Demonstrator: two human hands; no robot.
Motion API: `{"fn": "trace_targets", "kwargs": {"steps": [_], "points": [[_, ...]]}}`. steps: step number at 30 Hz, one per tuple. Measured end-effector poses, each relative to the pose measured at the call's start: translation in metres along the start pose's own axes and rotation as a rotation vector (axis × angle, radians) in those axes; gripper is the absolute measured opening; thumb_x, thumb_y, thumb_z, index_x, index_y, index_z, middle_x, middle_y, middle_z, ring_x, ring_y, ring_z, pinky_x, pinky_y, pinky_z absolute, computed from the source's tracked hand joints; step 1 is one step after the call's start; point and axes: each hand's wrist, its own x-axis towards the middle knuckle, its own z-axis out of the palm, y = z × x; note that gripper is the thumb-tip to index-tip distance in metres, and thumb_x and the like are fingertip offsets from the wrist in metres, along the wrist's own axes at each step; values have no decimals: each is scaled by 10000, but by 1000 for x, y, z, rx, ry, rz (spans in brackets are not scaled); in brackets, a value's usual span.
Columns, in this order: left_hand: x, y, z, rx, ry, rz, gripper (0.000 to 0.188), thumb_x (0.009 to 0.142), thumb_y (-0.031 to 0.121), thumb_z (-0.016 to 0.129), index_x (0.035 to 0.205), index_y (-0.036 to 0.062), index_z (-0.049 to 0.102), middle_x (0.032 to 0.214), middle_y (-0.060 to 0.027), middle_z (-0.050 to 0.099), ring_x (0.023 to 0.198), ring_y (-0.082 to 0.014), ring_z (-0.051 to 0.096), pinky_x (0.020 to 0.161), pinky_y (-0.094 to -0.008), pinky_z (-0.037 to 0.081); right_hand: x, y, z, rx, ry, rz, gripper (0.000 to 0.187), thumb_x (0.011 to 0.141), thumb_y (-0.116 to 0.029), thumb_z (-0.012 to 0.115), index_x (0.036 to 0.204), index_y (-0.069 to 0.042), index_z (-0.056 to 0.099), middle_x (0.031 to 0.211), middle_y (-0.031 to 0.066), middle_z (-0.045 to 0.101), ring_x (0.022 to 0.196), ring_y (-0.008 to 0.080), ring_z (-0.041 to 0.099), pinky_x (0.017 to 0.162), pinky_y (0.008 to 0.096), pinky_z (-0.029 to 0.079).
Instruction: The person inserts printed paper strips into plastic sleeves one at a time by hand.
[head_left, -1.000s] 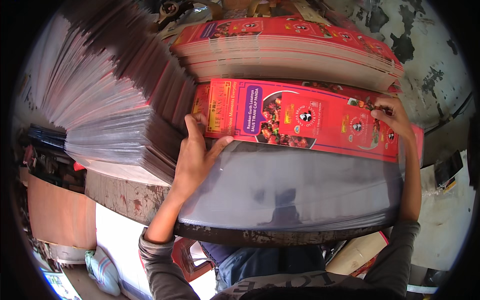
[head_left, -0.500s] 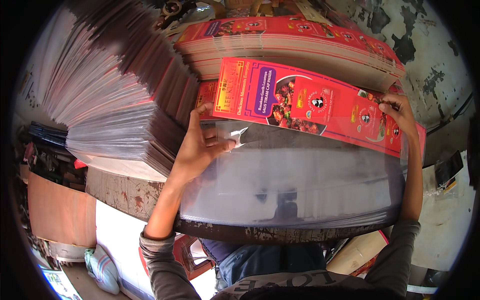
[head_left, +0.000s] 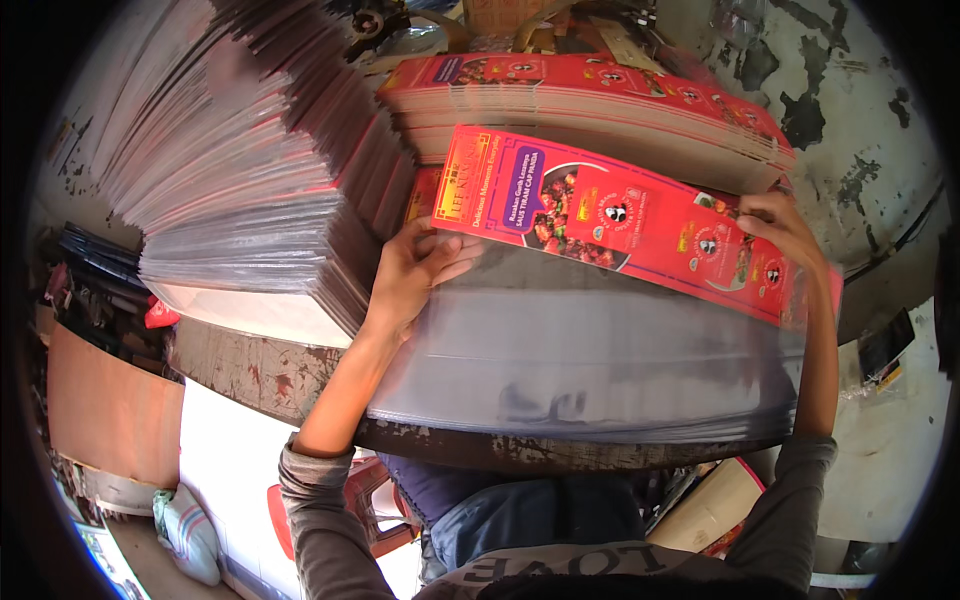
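Note:
A long red printed card (head_left: 660, 230) with food pictures slants across the table, its right end lower than its left. My left hand (head_left: 412, 270) is closed at the card's lower left corner, thumb and fingers pinched together there. My right hand (head_left: 785, 228) grips the card's upper edge near its right end, fingers curled. Clear plastic covers the card's right end. Just below the card lies a stack of clear plastic sleeves (head_left: 600, 360), between my forearms. Whether my left fingers also hold a sleeve's edge is hard to see.
Behind the card stands a thick stack of similar red cards (head_left: 620, 110). At left rises a tall leaning pile of plastic-sleeved cards (head_left: 250, 210). The worn dark table edge (head_left: 480, 445) curves in front of me; a red plastic stool (head_left: 370, 510) stands below.
My left hand has moved up to the card's lower left corner, and its thumb has closed in. My right hand stays at the card's right end. The whole view has shifted slightly.

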Motion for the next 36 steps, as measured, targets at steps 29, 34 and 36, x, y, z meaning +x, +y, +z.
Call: {"fn": "trace_targets", "kwargs": {"steps": [29, 34, 36], "points": [[-4, 4, 5, 43, -28, -23, 426, 898, 65, 565, 1249, -90, 377, 1000, -185, 651, 965, -238, 647, 801, -288, 538, 78, -67, 90, -440, 186, -288, 407, 752, -364, 730, 851, 6, 593, 645, 194, 551, 540, 364, 502, 523, 376, 431], [-4, 4, 6, 27, -18, -20, 450, 903, 76, 560, 1266, -102, 363, 999, -179, 647, 971, -239, 644, 802, -286, 544, 78, -59, 94, -361, 293, -436, 516, 741, -506, 696, 689, -22, 526, 481, 161, 442, 438, 315, 431, 451, 383, 377], [-3, 4, 7, 16, -20, -23, 436, 903, 75, 559, 1258, -105, 379, 1006, -173, 643, 957, -222, 645, 805, -284, 544, 78, -58, 94, -384, 295, -470, 510, 739, -499, 701, 692, -21, 530, 482, 162, 451, 441, 321, 444, 451, 386, 381]]}}
